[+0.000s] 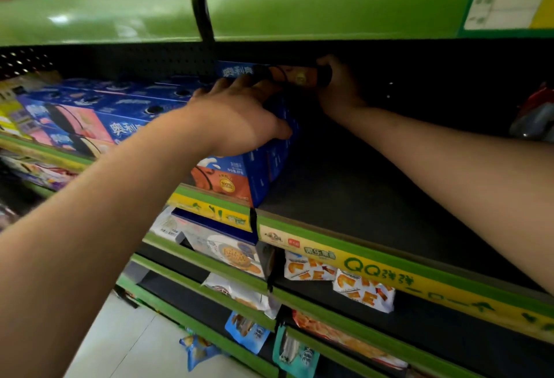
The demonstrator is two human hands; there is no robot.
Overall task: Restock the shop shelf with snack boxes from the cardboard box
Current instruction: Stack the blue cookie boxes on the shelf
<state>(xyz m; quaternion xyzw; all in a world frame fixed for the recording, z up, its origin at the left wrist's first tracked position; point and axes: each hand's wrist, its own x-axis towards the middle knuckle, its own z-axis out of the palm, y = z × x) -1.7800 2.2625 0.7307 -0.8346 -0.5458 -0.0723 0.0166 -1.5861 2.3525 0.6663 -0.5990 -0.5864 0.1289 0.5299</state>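
Reaching into the shelf (344, 229), the right hand (337, 89) curls its fingers round the end of a blue-and-orange snack box (269, 74) at twelve o'clock (top tier, under the upper shelf). The left hand (239, 121) lies on the stacked boxes (260, 164) below, thumb curled over their side.

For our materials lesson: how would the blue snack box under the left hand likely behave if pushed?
The blue snack box looks like stiff cardboard with flat faces, so it would probably slide, not roll. Standing tall on the shelf, it might tip if the left hand pushes high.
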